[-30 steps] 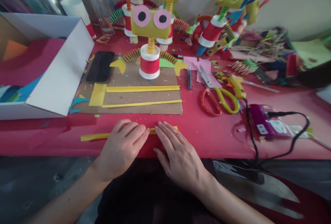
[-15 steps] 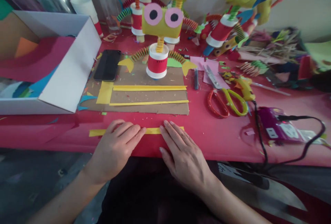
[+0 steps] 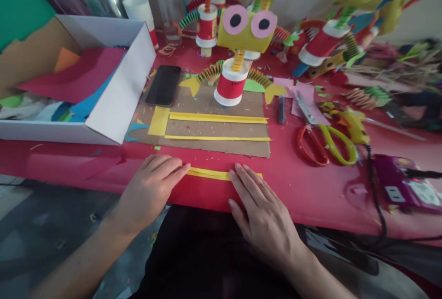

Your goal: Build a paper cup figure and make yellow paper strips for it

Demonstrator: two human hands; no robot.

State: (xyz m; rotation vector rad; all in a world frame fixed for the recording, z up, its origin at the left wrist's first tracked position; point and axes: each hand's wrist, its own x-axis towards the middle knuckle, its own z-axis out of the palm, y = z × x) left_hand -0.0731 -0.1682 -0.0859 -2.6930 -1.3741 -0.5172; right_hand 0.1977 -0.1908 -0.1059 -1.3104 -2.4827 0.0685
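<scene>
A yellow paper strip [image 3: 209,174] lies along the front of the red table, between my hands. My left hand [image 3: 149,193] pinches its left end, thumb and fingertips together. The fingers of my right hand [image 3: 264,211] lie flat over the right part, the thumb spread away, and a short yellow end shows beyond them. Behind, two more yellow strips, a folded one [image 3: 218,117] and a thin one [image 3: 217,138], rest on brown cardboard [image 3: 207,147] beside a yellow paper piece [image 3: 159,121]. A cup figure [image 3: 230,85] with pink-ringed eyes stands at the cardboard's back.
A white box [image 3: 120,85] of coloured paper stands left, near a black phone [image 3: 163,85]. Scissors [image 3: 312,145], a marker [image 3: 281,109], a yellow glue gun [image 3: 354,125] and a purple box [image 3: 404,184] with a black cable lie right. More cup figures [image 3: 207,25] stand behind.
The view has turned left, so things appear further right. My left hand has slid to the strip's left end, and the gap between my hands is wider. My right hand still lies flat.
</scene>
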